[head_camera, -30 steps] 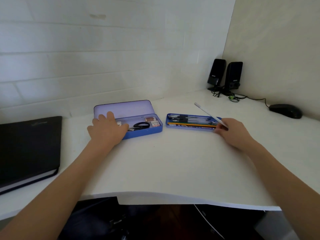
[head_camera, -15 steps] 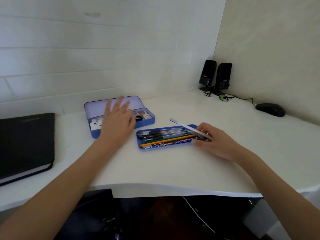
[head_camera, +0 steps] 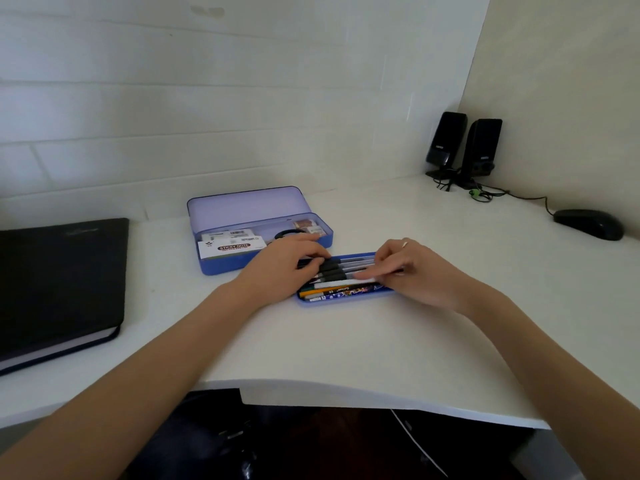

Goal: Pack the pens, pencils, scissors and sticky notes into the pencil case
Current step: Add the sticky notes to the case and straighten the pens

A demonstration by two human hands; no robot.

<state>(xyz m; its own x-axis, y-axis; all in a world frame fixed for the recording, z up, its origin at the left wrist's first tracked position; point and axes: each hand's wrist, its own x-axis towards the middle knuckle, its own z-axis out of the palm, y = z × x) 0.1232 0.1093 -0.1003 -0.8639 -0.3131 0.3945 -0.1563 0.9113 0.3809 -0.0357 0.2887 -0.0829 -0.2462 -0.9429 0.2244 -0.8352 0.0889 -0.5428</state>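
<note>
Just in front of the open case [head_camera: 298, 252], on the near side of its front wall, lies the blue tray [head_camera: 346, 301] with both hands over it. The tray's long axis runs left to right, roughly parallel to the case's front wall, and the pens [head_camera: 349, 268] and pencils [head_camera: 332, 292] in it lie along that same line.

The left hand [head_camera: 280, 271] covers the tray's left end, fingers curled down onto the dark pen grips. The right hand [head_camera: 412, 271] covers the right end, its fingers bent and pressing a white pen [head_camera: 346, 283] down among the others; whether it pinches that pen or only lays it flat I cannot tell.

Inside the case, the sticky notes [head_camera: 232, 247] sit at the left end, and the scissors [head_camera: 287, 233] show only as a dark handle loop behind the left hand. Some small packets [head_camera: 308, 226] lie at the right end.

By my reading, the pens are being settled, and what is left is to lift the tray back into the case. That move goes away from the person, over the front wall. Each hand is at one end, so a level two-handed lift seems the natural grip. A tilt along the long axis would let the pens slide out.

Left of the case lies a black notebook [head_camera: 55, 282].
</note>
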